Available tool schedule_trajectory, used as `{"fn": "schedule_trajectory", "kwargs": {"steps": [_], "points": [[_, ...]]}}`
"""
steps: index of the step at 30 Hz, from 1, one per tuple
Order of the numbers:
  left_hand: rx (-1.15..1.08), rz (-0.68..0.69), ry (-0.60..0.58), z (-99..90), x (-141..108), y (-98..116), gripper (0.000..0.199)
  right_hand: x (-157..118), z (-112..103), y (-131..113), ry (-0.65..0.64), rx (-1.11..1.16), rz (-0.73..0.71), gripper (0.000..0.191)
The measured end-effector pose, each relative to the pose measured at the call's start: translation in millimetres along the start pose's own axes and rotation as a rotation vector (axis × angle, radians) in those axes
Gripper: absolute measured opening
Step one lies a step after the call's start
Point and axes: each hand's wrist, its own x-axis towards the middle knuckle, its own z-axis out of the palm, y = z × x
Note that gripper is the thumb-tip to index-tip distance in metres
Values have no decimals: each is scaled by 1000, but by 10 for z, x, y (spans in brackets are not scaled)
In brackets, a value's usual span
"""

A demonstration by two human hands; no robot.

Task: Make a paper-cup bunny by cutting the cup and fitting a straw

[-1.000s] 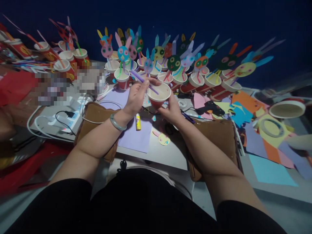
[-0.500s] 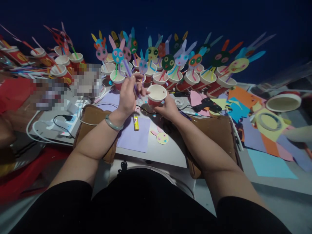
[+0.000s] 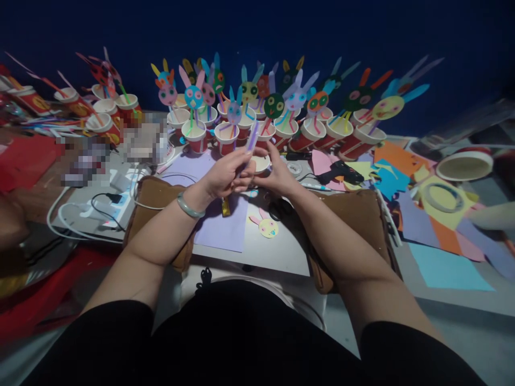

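Observation:
Purple pipe cleaners [image 3: 253,136] stand upright between the fingers of my left hand [image 3: 229,174], which wears a bangle on its wrist. My right hand [image 3: 279,172] is curved round the right side of a paper cup [image 3: 261,162] with a pale inside. The left fingers cross the front of this cup and hide much of it. Below the hands, a yellow rabbit face [image 3: 268,228] with pink ears lies on the table. A yellow glue stick [image 3: 226,208] rests on a purple sheet [image 3: 221,230], and black scissors [image 3: 280,209] lie under my right wrist.
Several red cups [image 3: 308,140] with paper animal figures stand along the back. Two brown cushions [image 3: 354,230] lie under my forearms. Coloured paper [image 3: 450,271], a tape roll [image 3: 444,197] and a black glue gun [image 3: 341,172] are at the right. A power strip [image 3: 120,201] with cables sits at the left.
My left hand has moved right with the purple pipe cleaners, up against the cup. My right hand stays at the cup, its fingers more spread. The scissors now show more clearly.

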Motion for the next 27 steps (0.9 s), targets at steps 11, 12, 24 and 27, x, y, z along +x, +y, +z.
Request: {"fn": "schedule_trajectory", "kwargs": {"steps": [11,12,24,27], "points": [[-103,-88,-70,157,20,-198,20,-36,-193,-786,142,293,87,59],[-90,-76,-68,158,29,-213,23,-46,-186,-814,146,304,97,59],[298,238,-83,104,24,-243,50,-11,-251,-790,225,347,33,58],[370,347,-98,68,45,-244,62,-2,-325,-837,198,322,19,54]]}}
